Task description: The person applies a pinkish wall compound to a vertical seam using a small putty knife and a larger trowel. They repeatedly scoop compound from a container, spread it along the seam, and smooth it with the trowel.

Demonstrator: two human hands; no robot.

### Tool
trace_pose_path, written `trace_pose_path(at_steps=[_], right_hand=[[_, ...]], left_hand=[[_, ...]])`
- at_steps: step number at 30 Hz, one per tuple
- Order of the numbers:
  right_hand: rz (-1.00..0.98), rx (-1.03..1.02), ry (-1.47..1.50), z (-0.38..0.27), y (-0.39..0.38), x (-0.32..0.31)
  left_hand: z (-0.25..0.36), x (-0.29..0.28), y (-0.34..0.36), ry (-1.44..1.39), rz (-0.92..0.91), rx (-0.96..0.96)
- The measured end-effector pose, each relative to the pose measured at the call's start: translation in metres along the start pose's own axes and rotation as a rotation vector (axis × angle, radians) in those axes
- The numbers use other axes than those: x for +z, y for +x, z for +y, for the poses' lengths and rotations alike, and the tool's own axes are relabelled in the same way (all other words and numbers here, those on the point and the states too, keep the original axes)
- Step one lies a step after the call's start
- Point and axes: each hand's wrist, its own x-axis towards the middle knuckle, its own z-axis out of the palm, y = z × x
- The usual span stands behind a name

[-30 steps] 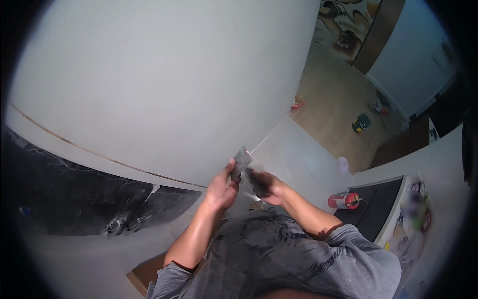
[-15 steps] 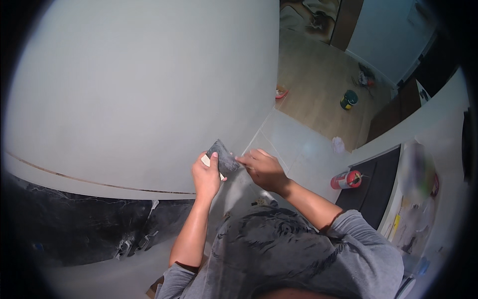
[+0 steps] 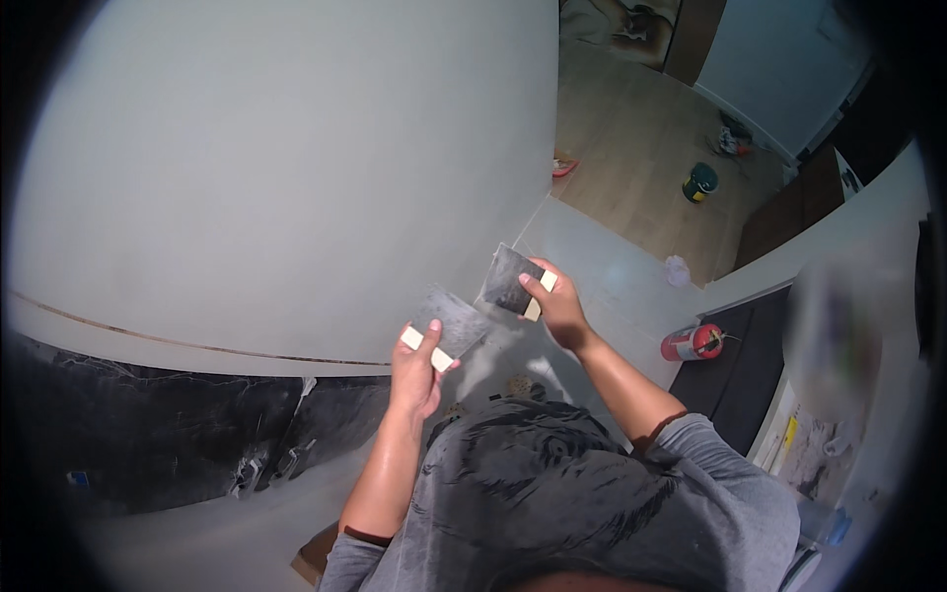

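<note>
At the far left, a black marble-patterned panel (image 3: 168,434) with whitish streaks runs below a smooth pale grey wall (image 3: 296,178), whose lower border carries a thin brown strip (image 3: 197,339). Low down, the corner of a brown cardboard box (image 3: 314,555) shows beside the person's grey T-shirt with a black print (image 3: 552,464). Next comes the left hand (image 3: 412,373), pinching the cream handle of a flat scraper with a grey, smeared metal blade (image 3: 457,326), thumb on top, in front of the wall's lower right corner. The right hand (image 3: 564,308) pinches a second flat scraper with a darker grey blade and a cream handle (image 3: 505,281), thumb laid over the blade. The two blades lie close together (whether they touch, I cannot tell). Beyond, a dark green round bucket (image 3: 700,183) stands toward the right edge of the light wood-look floor (image 3: 631,148), and a white crumpled item (image 3: 677,271) lies at the right edge of the grey tiled floor (image 3: 602,237). Further right, a red cylindrical container (image 3: 691,342) lies at the left edge of a dark flat surface (image 3: 745,360).
</note>
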Motion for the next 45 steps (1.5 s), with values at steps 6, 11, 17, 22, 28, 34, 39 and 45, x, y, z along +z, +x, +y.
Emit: trace_pose_path(at_steps=[6, 11, 17, 22, 28, 34, 39, 45], right_hand=[[-0.241, -0.165, -0.195, 0.009, -0.039, 0.024], [-0.308, -0.057, -0.409, 0.01, -0.047, 0.001], [-0.041, -0.038, 0.214, 0.021, -0.053, 0.025], [0.042, 0.149, 0.605, 0.036, -0.056, 0.074], [-0.374, 0.296, 0.399, 0.095, -0.091, 0.112], [0.163, 0.209, 0.31, 0.098, -0.138, 0.116], [0.057, 0.009, 0.309, 0.065, -0.175, 0.15], [-0.025, 0.111, 0.144, 0.096, -0.138, 0.147]], left_hand=[[-0.001, 0.008, -0.005, -0.073, -0.062, -0.049], [0.009, -0.007, 0.003, -0.064, 0.012, -0.032], [0.019, -0.054, -0.01, -0.134, -0.105, -0.149], [0.016, -0.07, -0.031, -0.165, -0.356, -0.406], [0.04, -0.118, -0.01, -0.3, -0.481, -0.4], [0.044, -0.168, 0.011, 0.186, -0.27, 0.167], [0.022, -0.183, 0.005, 0.591, -0.239, 0.311], [0.017, -0.179, -0.029, 0.67, -0.374, 0.386]])
